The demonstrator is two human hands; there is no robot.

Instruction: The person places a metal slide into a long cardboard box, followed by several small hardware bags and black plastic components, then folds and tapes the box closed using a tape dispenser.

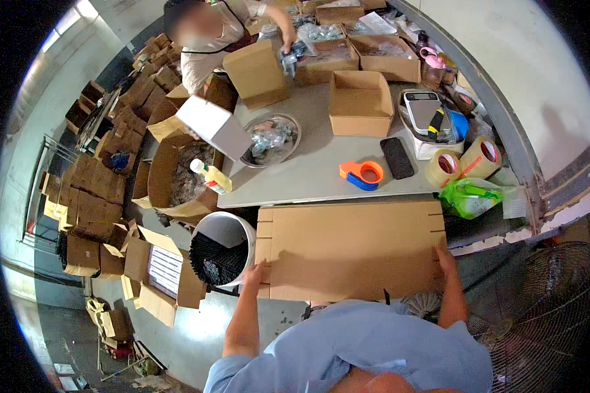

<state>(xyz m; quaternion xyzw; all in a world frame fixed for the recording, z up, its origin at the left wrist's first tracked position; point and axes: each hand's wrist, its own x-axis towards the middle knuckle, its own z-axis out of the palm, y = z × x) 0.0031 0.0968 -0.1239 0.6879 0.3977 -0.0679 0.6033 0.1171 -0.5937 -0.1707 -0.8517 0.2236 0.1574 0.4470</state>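
A flat, folded cardboard box (pixel 354 245) spans the space in front of my body, its far edge along the near edge of the grey table (pixel 295 187). My left hand (pixel 257 275) grips its left end, and my right hand (pixel 446 261) grips the right end. Slits show at both of its short ends. On the table beyond lie an orange and blue tape dispenser (pixel 362 175) and a black phone (pixel 397 158). Two rolls of clear tape (pixel 443 168) stand to the right, beside a green plastic packet (pixel 471 198).
Across the table a co-worker (pixel 206 46) handles small bagged parts near an upright carton (pixel 255 73). A metal bowl (pixel 273 139), a yellow bottle (pixel 211 177) and an open box (pixel 360 105) stand there. A white bucket of black rods (pixel 223 249) is left; a fan (pixel 537 314) is right.
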